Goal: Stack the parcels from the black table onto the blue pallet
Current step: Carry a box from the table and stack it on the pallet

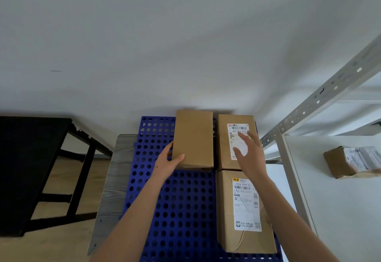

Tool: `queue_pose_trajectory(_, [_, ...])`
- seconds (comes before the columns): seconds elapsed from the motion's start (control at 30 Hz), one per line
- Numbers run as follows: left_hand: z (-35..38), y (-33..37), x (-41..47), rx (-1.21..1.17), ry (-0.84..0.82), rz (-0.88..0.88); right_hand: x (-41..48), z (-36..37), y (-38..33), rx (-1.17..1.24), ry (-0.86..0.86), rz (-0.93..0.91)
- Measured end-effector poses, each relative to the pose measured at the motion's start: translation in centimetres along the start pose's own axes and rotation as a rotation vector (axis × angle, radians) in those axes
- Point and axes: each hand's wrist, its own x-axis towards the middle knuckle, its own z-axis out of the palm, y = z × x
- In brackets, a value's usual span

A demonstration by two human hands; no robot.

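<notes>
Three brown cardboard parcels lie on the blue perforated pallet. A plain parcel sits at the pallet's far middle. My left hand grips its near left corner, thumb on top. To its right lies a labelled parcel at the far right corner. My right hand hovers over that one's label with fingers spread, holding nothing. A larger labelled parcel lies in front of it along the pallet's right edge. The black table stands at the left.
A grey metal shelf rack stands to the right of the pallet, with a taped brown parcel on its white shelf. A grey wooden board lies along the pallet's left side. A white wall is behind.
</notes>
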Motion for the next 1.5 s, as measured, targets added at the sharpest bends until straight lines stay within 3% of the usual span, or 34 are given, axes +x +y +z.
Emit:
queue_pose_trajectory(0.23, [1.0,-0.1,0.0,0.018,-0.026,0.023,1.0,-0.2,3.2,-0.103,-0.159,0.055])
queue_pose_trajectory(0.5, [1.7,-0.7,-0.1,0.025,-0.036,-0.004,1.9,1.0,4.1,-0.051,-0.111,0.324])
queue_pose_trajectory(0.67, [1.8,-0.7,-0.2,0.04,-0.031,-0.003,2.6,0.2,4.7,0.026,-0.208,0.287])
queue_pose_trajectory(1.17, [2.6,0.0,-1.1,-0.026,-0.087,-0.05,2.8,-0.5,5.4,0.058,-0.235,0.233])
queue_pose_trajectory(1.4, [3.0,1.4,-1.2,0.197,-0.064,-0.076,2.9,-1.0,5.4,0.029,-0.265,0.228])
queue_pose_trajectory(1.5, [3.4,2.4,-1.7,0.395,0.08,-0.078,3.0,-1.1,5.1,0.006,-0.23,0.239])
